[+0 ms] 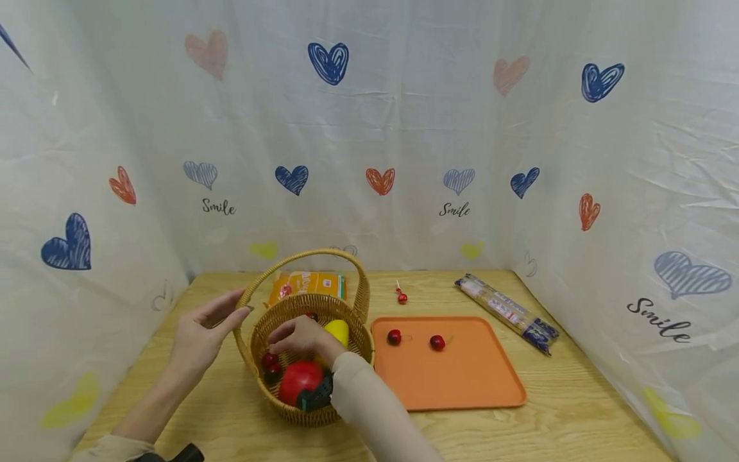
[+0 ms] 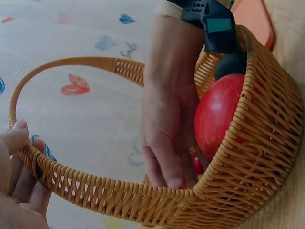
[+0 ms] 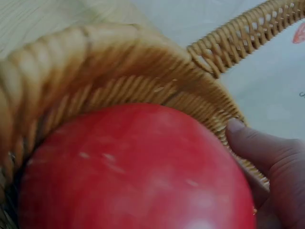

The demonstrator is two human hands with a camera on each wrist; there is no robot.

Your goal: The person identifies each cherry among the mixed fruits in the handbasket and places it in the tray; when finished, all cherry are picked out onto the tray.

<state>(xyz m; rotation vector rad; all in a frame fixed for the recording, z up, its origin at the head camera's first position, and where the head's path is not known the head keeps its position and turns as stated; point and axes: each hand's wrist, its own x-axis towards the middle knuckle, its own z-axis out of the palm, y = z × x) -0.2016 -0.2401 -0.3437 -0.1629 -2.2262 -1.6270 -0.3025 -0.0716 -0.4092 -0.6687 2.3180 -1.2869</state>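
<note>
A woven basket [image 1: 312,418] stands on the table with its handle up. My left hand [image 1: 199,330] holds the left side of the handle [image 2: 71,183] between thumb and fingers. My right hand [image 1: 303,337] reaches inside the basket, its fingers pointing down near the left wall, close to dark red cherries [image 1: 270,360]. Nothing shows between those fingers, though their tips are partly hidden. Under the right wrist lies a large smooth red fruit [image 2: 221,114], which fills much of the right wrist view. A yellow fruit [image 1: 337,331] and another cherry [image 1: 312,316] lie farther back in the basket.
An orange tray [image 1: 462,385] to the right holds two cherries [image 1: 437,342]. Behind it lie a small red cherry-like piece [image 1: 401,298] and a long clear packet [image 1: 508,311]. An orange packet [image 1: 312,282] sits behind the basket. Heart-printed curtains enclose the table.
</note>
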